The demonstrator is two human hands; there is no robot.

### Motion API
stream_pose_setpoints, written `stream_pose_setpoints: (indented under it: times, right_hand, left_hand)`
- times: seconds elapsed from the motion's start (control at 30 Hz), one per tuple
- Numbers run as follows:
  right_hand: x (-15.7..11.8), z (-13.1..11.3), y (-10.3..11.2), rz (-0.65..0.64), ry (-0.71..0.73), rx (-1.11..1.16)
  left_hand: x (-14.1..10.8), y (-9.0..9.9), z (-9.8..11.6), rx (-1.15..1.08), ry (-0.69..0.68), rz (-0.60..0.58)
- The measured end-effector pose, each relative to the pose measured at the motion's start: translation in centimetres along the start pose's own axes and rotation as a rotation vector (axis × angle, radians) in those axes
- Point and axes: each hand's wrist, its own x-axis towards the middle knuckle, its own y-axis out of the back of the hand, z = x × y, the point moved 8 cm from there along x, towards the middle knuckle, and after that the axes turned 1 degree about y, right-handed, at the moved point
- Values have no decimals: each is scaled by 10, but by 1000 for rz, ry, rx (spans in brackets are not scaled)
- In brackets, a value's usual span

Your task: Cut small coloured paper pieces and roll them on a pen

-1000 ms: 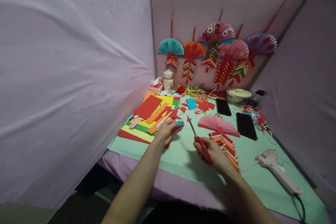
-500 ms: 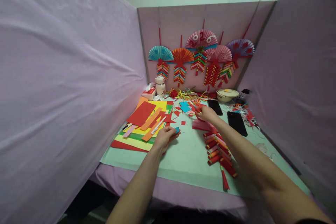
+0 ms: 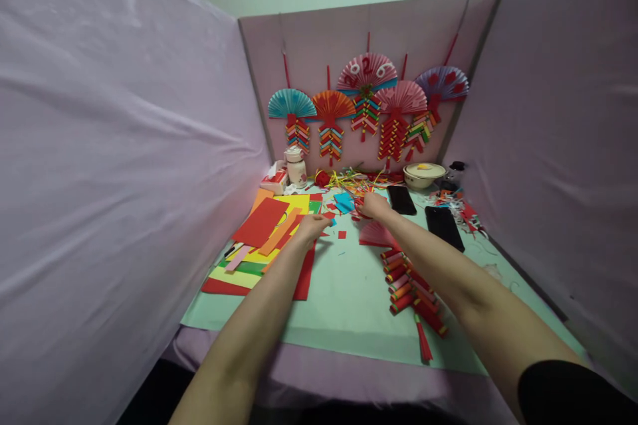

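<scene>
My left hand (image 3: 313, 228) is over the right edge of the coloured sheets, thumb and fingers pinched at a small blue paper piece (image 3: 333, 222). My right hand (image 3: 375, 204) is closed around red-handled scissors (image 3: 359, 204), whose blades are hard to make out against the scraps. Beside them lies a larger blue paper piece (image 3: 343, 202). Below my right hand, a pink folded fan (image 3: 375, 234) joins a string of rolled paper firecrackers (image 3: 403, 282) ending in a red tassel (image 3: 423, 340), partly covered by my right forearm.
Stacked coloured paper (image 3: 262, 220) is on the left. Behind stand a tissue box (image 3: 275, 179), a flask (image 3: 296, 169) and a lidded bowl (image 3: 423, 174). Two black phones (image 3: 401, 200) lie at right, near shredded scraps (image 3: 466, 212). Fan ornaments (image 3: 367, 73) hang on the back panel.
My left hand has moved forward, away from me, with the small blue piece. My right hand has shifted slightly left and forward. The view has turned a little.
</scene>
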Motion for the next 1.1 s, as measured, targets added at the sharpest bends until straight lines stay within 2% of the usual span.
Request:
stream_pose_setpoints:
  times: [0.17, 0.37, 0.5, 0.63, 0.77, 0.87, 1.0, 1.1]
  right_hand:
    - [15, 3, -7, -2, -5, 4]
    - [29, -20, -18, -30, 35, 75]
    - [20, -35, -8, 3, 80, 169]
    - [-18, -45, 2, 20, 159, 323]
    - [-81, -50, -11, -31, 238, 533]
    - [-120, -48, -20, 16, 236, 673]
    - [-145, -41, -21, 88, 206, 794]
    - [-154, -35, -15, 77, 198, 838]
  left_hand:
    - [-17, 8, -15, -24, -74, 56]
    - [-40, 3, -36, -207, -58, 67]
    - [-44, 4, -48, -325, -50, 88]
    - [-43, 6, -56, -401, -31, 101]
    - [-49, -1, -56, -416, -30, 63]
    - [-63, -13, -55, -378, -31, 19]
    - [-82, -24, -57, -272, -12, -54]
    - [-86, -23, -59, -194, 27, -85]
